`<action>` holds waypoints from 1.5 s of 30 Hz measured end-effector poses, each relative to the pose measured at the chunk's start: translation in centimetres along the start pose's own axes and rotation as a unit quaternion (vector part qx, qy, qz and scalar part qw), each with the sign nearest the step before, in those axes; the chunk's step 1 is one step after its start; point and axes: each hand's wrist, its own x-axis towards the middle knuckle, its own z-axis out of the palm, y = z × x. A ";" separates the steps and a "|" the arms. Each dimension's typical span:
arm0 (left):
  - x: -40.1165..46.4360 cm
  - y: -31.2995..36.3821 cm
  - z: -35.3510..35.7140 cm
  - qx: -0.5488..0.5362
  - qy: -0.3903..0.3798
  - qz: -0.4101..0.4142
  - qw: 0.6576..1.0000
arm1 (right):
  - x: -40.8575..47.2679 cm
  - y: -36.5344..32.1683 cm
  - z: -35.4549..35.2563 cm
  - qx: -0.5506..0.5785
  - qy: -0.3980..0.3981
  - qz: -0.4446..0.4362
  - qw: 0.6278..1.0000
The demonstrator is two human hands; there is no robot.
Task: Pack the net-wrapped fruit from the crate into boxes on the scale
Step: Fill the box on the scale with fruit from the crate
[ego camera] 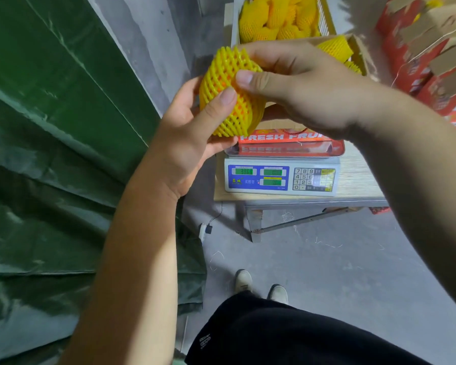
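While the left hand [187,127] cups the netted fruit [229,93], the right hand [295,83] pinches it (above the scale [282,177]).

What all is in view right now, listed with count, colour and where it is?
Net-wrapped fruit: one, yellow net, held above the scale.
Crate: one, yellow, full of netted fruit, behind the scale.
Box: one, red, on the scale pan.
Scale: one, white and blue, on a wooden table.
Stacked boxes: several, red, far right.
Tarp: one, green, left.
Shoes: two, pale, on the floor.
Left hand: grips the fruit.
Right hand: fingers pinch the net.
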 end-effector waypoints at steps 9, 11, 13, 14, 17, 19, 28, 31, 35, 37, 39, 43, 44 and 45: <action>-0.3 0.1 0.4 0.007 -0.008 0.001 1.000 | -0.6 -0.1 -0.3 0.002 -0.008 0.000 1.000; -0.3 0.0 0.5 0.007 -0.006 0.001 1.000 | -0.6 -0.1 -0.5 0.000 -0.018 0.000 1.000; -0.3 0.0 0.6 0.010 -0.006 0.000 1.000 | -0.7 0.0 -0.7 -0.005 -0.022 0.001 1.000; -0.3 0.0 0.7 0.011 -0.005 0.000 1.000 | -0.7 0.0 -0.8 -0.004 -0.023 0.000 1.000; -0.4 0.0 0.8 0.010 -0.002 0.000 1.000 | -0.8 -0.1 -0.8 0.002 -0.016 -0.004 1.000; -0.5 -0.1 0.9 0.010 0.001 0.003 1.000 | -0.8 -0.2 -0.7 0.004 -0.010 -0.007 1.000; -1.0 -0.5 0.8 0.025 0.012 0.021 0.999 | -0.9 -0.3 -0.1 0.022 0.025 -0.003 0.999; -1.1 -1.0 1.0 0.014 0.024 0.018 0.999 | -0.8 0.0 0.1 0.027 0.027 0.003 0.999; -0.8 -1.6 1.7 0.007 0.049 0.008 0.999 | -0.8 0.6 -0.1 0.018 0.025 -0.001 1.000; -0.2 -2.0 2.2 0.002 0.063 0.006 0.998 | -0.6 0.8 -0.4 0.006 0.026 -0.015 1.000; 0.7 -2.3 2.7 -0.011 0.076 0.009 0.997 | -0.1 1.0 -0.7 -0.011 0.033 -0.027 0.999; 2.7 -2.9 3.5 -0.012 0.056 0.023 0.998 | 1.0 1.8 -1.5 -0.060 0.073 -0.040 0.995; 3.4 -3.1 3.5 -0.019 0.049 0.026 0.998 | 1.4 2.0 -1.8 -0.073 0.084 -0.040 0.993; 4.1 -3.2 3.4 -0.024 0.045 0.031 0.998 | 1.8 2.3 -2.2 -0.084 0.096 -0.040 0.991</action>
